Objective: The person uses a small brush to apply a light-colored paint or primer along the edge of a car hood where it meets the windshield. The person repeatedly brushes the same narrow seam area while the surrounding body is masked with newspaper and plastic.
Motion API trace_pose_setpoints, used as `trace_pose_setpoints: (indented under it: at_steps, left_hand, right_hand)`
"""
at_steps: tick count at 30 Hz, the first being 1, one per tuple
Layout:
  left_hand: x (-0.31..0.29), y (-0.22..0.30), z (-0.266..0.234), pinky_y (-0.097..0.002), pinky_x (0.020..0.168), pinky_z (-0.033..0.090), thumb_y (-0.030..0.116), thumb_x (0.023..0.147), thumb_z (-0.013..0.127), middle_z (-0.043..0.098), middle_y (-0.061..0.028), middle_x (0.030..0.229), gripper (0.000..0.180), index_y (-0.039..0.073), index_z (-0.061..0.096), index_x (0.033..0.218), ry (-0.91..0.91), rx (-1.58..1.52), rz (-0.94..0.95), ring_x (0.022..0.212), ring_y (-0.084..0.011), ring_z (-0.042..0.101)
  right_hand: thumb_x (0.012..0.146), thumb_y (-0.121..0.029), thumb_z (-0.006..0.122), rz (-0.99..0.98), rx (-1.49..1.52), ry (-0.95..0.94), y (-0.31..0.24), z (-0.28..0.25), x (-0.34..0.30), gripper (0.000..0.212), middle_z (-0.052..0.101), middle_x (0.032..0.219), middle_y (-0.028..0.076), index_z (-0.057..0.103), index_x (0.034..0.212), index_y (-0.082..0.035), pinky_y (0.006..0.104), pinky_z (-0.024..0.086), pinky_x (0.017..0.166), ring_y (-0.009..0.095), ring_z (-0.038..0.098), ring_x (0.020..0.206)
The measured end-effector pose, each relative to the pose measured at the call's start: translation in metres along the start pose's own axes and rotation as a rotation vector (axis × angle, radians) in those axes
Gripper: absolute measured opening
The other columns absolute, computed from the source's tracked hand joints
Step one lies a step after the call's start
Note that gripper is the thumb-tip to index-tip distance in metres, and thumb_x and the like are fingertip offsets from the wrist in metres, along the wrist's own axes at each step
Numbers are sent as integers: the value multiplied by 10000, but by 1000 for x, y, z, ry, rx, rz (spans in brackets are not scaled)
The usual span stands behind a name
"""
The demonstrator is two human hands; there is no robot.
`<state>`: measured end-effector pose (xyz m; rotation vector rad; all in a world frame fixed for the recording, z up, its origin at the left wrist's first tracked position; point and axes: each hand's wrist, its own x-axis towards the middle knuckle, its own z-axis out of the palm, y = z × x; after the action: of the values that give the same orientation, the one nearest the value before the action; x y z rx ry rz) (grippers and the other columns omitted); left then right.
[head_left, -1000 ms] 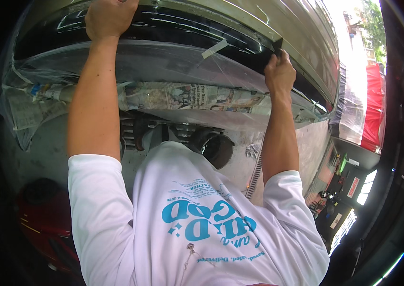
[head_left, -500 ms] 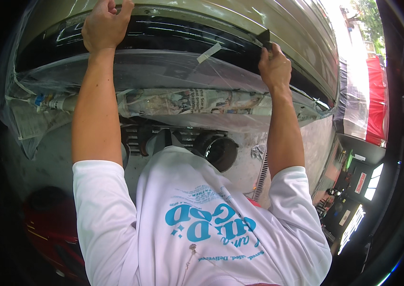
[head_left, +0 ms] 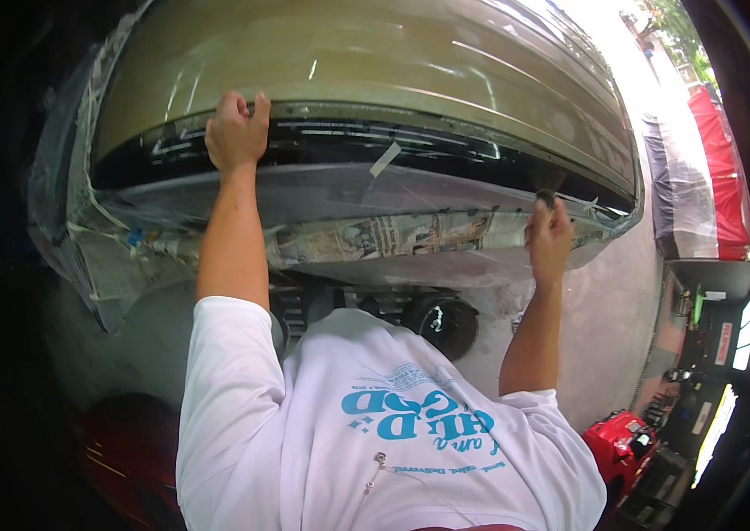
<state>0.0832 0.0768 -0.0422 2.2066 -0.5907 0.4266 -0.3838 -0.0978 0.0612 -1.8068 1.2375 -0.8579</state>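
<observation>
A gold-coloured car panel point(head_left: 322, 66) lies across the far side, with a glossy black strip point(head_left: 428, 146) along its near edge. My left hand point(head_left: 236, 142) is curled at the seam between gold and black; whatever its fingers pinch is too small to make out. Farther right, my right hand point(head_left: 552, 241) is closed on a small black scraper point(head_left: 546, 197), held just below the strip's lower edge, over clear plastic sheeting point(head_left: 322, 193). Whether the blade touches the sheeting, I cannot tell. A short pale piece of tape point(head_left: 385, 159) sticks to the strip between my hands.
A newspaper-wrapped length point(head_left: 375, 237) runs across below the sheeting. Beneath it are a dark round bucket-like container point(head_left: 441, 326) and a floor grate point(head_left: 375, 303). Red objects point(head_left: 618, 447) and shelving stand at the right; a dark red shape point(head_left: 127, 451) sits at lower left.
My right hand has moved with the scraper from the gold panel's edge, rightward and nearer, to below the black strip. My left hand stays at the seam. The whole view has shifted.
</observation>
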Motion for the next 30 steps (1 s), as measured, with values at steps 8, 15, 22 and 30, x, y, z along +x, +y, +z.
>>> trace_pose_setpoints:
  at_steps: [8,15,22,30]
  left_hand:
    - [4,14,-10,-524,758,508,466,896,687,676,-85,840,371,109,589,890,-62,49,-77,836,-393,645]
    - [-1,8,-2,-520,762,515,435,891,686,693,-77,844,327,117,609,887,-29,24,-47,823,-384,648]
    - [-3,4,-2,-503,740,509,415,890,691,677,-75,795,322,108,606,846,20,12,-6,758,-376,635]
    - [-1,1,-2,-491,751,518,435,885,711,677,-69,781,344,108,608,852,7,-4,-33,749,-365,637]
  right_hand:
    - [1048,-269,654,-73,-19,71,28,19,-11,250,672,776,92,658,1138,-35,356,500,634,200,653,693]
    - [1030,-304,617,-329,-671,-106,-9,72,88,276,742,958,229,636,1174,-69,557,544,813,474,700,939]
    - [1022,-344,622,-233,-805,-142,4,93,103,321,745,950,245,640,1205,-81,572,563,819,486,708,953]
    - [1035,-324,600,-152,-782,48,9,115,90,320,767,1003,208,647,1232,-77,542,592,821,456,732,958]
